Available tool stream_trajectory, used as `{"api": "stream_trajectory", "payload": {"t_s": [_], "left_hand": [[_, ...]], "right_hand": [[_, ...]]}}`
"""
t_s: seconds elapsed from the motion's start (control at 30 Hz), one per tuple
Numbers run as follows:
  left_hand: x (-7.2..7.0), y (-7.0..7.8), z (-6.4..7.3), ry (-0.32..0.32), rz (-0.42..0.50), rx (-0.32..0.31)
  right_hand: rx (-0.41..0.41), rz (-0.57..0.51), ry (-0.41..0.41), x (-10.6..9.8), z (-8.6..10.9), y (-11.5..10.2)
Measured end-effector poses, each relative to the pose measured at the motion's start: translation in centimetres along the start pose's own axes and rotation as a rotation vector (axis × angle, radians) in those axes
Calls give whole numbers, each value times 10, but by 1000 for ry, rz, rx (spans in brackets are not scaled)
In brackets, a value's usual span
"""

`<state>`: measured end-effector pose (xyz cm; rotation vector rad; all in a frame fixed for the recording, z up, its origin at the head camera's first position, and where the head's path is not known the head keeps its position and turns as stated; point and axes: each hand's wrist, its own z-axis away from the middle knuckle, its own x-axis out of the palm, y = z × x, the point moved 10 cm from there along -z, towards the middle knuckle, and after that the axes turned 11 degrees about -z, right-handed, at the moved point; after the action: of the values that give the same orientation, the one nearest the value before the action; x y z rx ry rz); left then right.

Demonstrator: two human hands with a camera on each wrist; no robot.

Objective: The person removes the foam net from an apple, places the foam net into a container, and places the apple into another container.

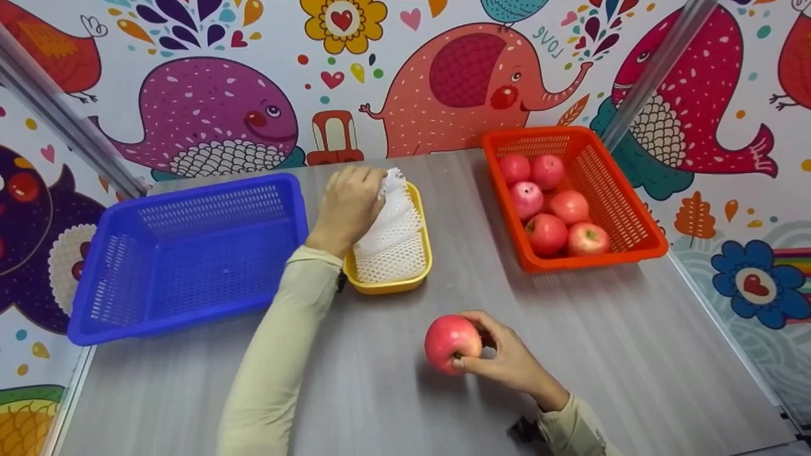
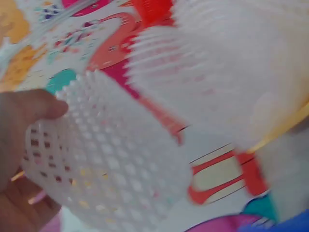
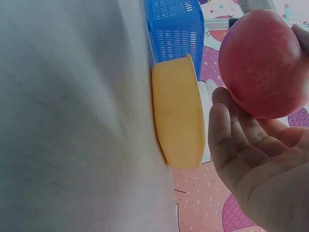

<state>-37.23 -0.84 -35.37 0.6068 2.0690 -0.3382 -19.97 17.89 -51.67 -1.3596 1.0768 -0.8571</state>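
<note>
My right hand [image 1: 510, 362] holds a red apple [image 1: 448, 342] above the table, thumb near its stem end. In the right wrist view the apple [image 3: 263, 65] sits against the fingers. My left hand [image 1: 352, 206] is over the far end of a yellow basket [image 1: 388, 288] filled with white foam fruit nets [image 1: 389, 256]. The left wrist view, blurred, shows that hand pinching one foam net [image 2: 111, 154] between thumb and fingers. This net is lifted apart from the other nets [image 2: 217, 82] at the upper right.
A blue basket [image 1: 190, 316] with nothing visible inside stands on the left. At the back right, an orange-red basket [image 1: 624, 196] holds several red apples [image 1: 546, 234]. A wall with cartoon animals [image 1: 355, 69] and metal posts [image 1: 659, 69] bounds the grey table [image 1: 361, 386].
</note>
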Motion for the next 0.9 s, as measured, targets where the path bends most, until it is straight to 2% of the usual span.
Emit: {"api": "stream_trajectory", "payload": {"t_s": [0.1,0.2,0.27,0.33,0.37,0.43,0.53,0.63,0.77,0.9], "left_hand": [[48,-7,5,-170,3,-93],[97,-8,20,-409,34,-145],[125,-6,32,-584,60,-155],[145,-4,43,-733,98,-162],[152,-3,47,-787,115,-166],[156,-2,52,-844,139,-174],[150,-3,51,-832,145,-184],[129,-2,50,-759,108,-161],[89,5,55,-615,51,-109],[44,18,77,-435,63,-71]], "right_hand": [[4,20,-13,3,0,1],[-3,25,-24,6,0,0],[-15,24,-27,7,0,-2],[-16,25,-23,7,-1,-3],[-18,28,-22,7,-2,-4],[-20,34,-20,7,-3,-4],[-19,54,-17,5,-3,-4],[-27,69,-17,2,-2,-5],[-37,79,-8,-1,-2,-8],[-33,83,9,-4,-1,-9]]}}
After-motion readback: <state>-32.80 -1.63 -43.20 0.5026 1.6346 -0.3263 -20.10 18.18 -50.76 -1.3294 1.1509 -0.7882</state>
